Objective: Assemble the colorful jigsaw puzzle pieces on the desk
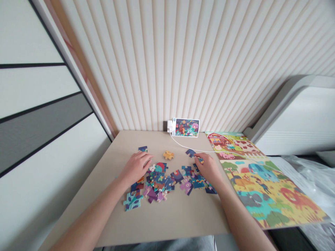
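Observation:
My left hand (135, 166) rests over the left side of the loose puzzle pieces, fingers stretched out and nothing visible in them. A dark blue piece (142, 149) lies just beyond its knuckles, and a teal piece with dark spots (133, 201) is below its wrist. My right hand (207, 166) is curled at the right end of the pieces, its fingers closed around a dark blue puzzle piece (201, 160) that they partly hide. Another blue piece (191, 153) lies by its fingertips. Between the hands are a mixed pile of pieces (159, 183) and a yellow-orange piece (168, 155).
A picture card (187, 128) leans on the ribbed wall, beside a white charger (170, 126). Its cable (183, 146) runs right across the table (167, 226). A farm puzzle (235, 146) and an animal puzzle (272, 195) lie on the right.

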The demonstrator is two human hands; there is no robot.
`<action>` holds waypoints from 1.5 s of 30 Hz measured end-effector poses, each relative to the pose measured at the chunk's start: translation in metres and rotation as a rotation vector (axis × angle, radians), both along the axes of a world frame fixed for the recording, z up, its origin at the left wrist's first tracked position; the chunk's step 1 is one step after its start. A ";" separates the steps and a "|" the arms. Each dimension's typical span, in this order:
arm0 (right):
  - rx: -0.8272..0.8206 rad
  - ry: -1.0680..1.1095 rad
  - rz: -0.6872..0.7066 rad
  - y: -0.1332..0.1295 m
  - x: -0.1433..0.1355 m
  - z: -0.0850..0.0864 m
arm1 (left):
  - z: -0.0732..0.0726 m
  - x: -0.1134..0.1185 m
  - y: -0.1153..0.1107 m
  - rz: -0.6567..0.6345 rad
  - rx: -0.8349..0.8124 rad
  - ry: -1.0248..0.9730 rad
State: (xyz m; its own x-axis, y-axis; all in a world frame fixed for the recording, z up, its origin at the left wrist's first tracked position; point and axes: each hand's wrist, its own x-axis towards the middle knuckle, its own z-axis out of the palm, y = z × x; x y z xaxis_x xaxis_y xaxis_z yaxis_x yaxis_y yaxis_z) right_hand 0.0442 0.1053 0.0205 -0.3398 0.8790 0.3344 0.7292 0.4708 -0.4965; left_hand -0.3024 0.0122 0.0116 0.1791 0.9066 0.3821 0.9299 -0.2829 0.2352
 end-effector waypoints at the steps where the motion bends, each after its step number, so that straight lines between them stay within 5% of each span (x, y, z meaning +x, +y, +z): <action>1: 0.001 -0.031 -0.014 0.002 0.003 -0.001 | -0.001 0.000 0.000 -0.001 0.001 0.001; 7: -0.133 -0.095 -0.153 0.015 0.028 0.005 | -0.006 0.004 0.003 -0.059 -0.002 -0.013; 12: -0.371 -0.121 -0.037 0.014 0.042 0.013 | -0.006 0.018 0.019 -0.232 -0.064 -0.004; 17: -0.358 -0.116 -0.007 0.014 0.043 0.006 | -0.010 0.028 0.030 -0.381 -0.129 0.044; 30: -0.301 -0.220 -0.015 0.015 0.043 0.000 | -0.007 0.022 0.019 -0.243 -0.015 0.001; 45: -0.309 -0.259 -0.115 0.018 0.044 -0.011 | -0.021 0.017 0.024 -0.106 -0.031 -0.081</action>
State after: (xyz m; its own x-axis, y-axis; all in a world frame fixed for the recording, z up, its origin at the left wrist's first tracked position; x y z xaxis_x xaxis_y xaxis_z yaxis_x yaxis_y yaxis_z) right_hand 0.0883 0.1233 0.0092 -0.2720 0.9617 -0.0350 0.8878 0.2367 -0.3947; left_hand -0.2855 0.0367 -0.0089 0.2439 0.8958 0.3716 0.8730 -0.3696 0.3181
